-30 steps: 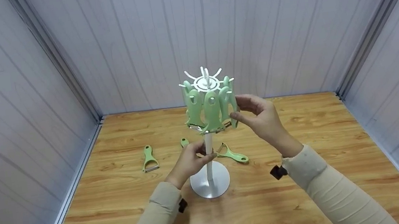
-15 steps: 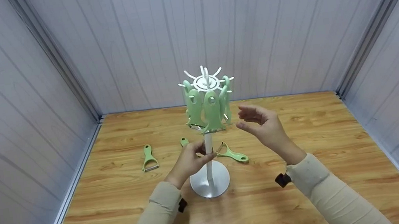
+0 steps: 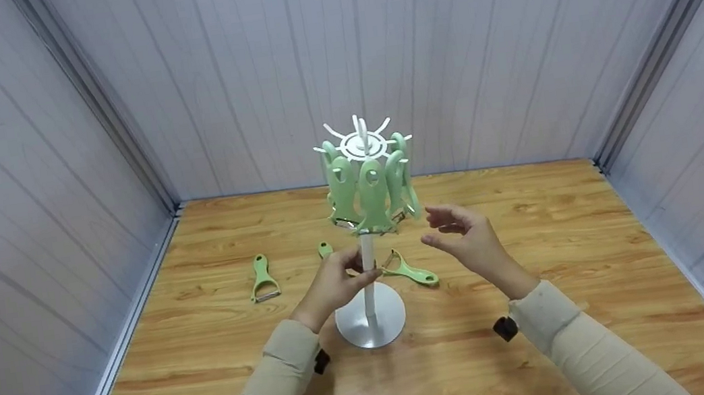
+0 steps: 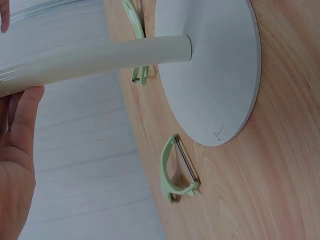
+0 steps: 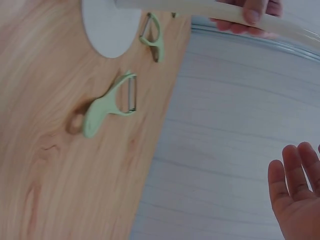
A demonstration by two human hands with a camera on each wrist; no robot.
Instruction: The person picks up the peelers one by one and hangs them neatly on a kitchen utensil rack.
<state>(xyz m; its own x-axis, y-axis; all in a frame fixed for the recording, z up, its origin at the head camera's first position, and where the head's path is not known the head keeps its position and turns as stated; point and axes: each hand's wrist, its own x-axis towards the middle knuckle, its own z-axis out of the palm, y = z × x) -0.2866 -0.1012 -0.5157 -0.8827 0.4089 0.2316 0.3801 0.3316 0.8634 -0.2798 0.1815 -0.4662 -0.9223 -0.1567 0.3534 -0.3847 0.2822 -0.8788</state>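
Note:
My left hand (image 3: 334, 286) grips the white pole (image 3: 370, 300) of an upright stand with a round base (image 3: 391, 328). Around its top, a ring of white hooks (image 3: 363, 145) carries several green peelers (image 3: 373, 195), hung by the holes in their handles with blades downward. Just right of them my right hand (image 3: 468, 240) hovers with fingers apart and slightly bent, holding nothing; the right wrist view shows its fingers (image 5: 295, 175) in free air. On the table by the base lies a green peeler (image 5: 102, 110), its handle pointing right in the head view.
Another peeler (image 3: 262, 278) lies on the wooden table (image 3: 214, 392) further left. A third one (image 3: 325, 249) lies behind the left hand, which partly hides it. Pale panel walls (image 3: 240, 69) enclose the table at the back and both sides.
My right hand has let go of a hanging peeler at the right of the rack and drawn away, right and down. That peeler has swung on its hook. My left hand stays on the pole.

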